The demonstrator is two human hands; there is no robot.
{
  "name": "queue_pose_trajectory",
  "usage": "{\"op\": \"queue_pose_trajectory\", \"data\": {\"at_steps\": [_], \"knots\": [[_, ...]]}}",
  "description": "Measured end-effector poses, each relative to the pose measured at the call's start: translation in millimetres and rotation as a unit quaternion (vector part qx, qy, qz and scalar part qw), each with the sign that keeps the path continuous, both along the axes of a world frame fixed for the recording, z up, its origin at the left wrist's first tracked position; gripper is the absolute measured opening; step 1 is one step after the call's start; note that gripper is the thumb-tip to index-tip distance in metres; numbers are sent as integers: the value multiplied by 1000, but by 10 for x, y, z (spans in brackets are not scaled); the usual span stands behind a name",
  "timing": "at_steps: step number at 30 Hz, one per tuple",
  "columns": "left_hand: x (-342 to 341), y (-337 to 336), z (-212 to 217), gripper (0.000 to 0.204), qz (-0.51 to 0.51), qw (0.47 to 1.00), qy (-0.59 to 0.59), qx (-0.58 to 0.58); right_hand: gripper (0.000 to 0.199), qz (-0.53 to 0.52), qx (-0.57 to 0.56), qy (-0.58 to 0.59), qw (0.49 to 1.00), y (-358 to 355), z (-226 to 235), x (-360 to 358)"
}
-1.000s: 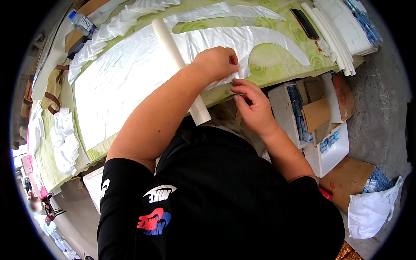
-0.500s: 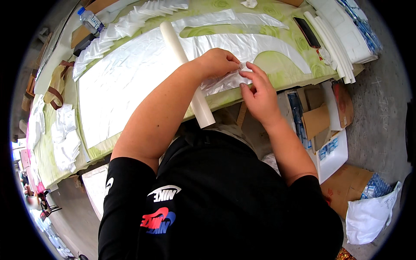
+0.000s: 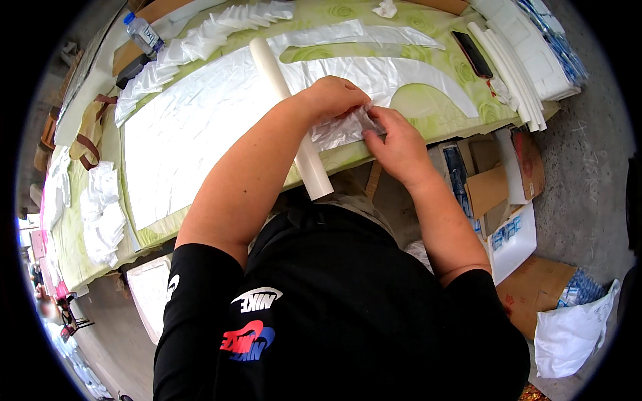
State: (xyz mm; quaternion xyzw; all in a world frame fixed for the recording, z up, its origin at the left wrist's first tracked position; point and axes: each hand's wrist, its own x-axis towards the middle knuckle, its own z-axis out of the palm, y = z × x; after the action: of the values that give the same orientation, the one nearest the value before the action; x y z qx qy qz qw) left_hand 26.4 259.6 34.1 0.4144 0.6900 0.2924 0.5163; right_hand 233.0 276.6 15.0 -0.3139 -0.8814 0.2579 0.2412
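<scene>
Along the table [image 3: 418,101], left to right, runs plastic sheeting [image 3: 317,69] (left fingers [image 3: 352,97] pinching it; right fingers [image 3: 388,119] bent, grip unclear).

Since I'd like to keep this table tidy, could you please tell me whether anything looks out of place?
Slightly: a crumpled white scrap lies alone far across the green tablecloth, and the white roll laid over the plastic film juts past the near edge, its end apparently unsupported.

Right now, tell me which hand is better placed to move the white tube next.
Probably the left hand: its forearm crosses over the white tube, and it sits nearer than the right hand, though both hands are at the plastic film.
</scene>
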Motion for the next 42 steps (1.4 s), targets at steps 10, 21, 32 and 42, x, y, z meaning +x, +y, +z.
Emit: {"op": "queue_pose_trajectory", "data": {"at_steps": [10, 21, 32, 42], "knots": [[-2, -48, -92, 39, -73, 995, -3, 61, 41, -68, -167, 57, 982, 278, 66, -205], [72, -44, -207, 30, 42, 991, 93, 83, 43, -85, -211, 240, 944, 311, -316, -97], [66, -103, -104, 27, 71, 991, 30, 105, 42, -29, -78, 249, 965, 161, -244, -134], [18, -92, -70, 38, 134, 985, -69, 80, 30, -12, -74, 60, 995, 298, -108, 6]]}}
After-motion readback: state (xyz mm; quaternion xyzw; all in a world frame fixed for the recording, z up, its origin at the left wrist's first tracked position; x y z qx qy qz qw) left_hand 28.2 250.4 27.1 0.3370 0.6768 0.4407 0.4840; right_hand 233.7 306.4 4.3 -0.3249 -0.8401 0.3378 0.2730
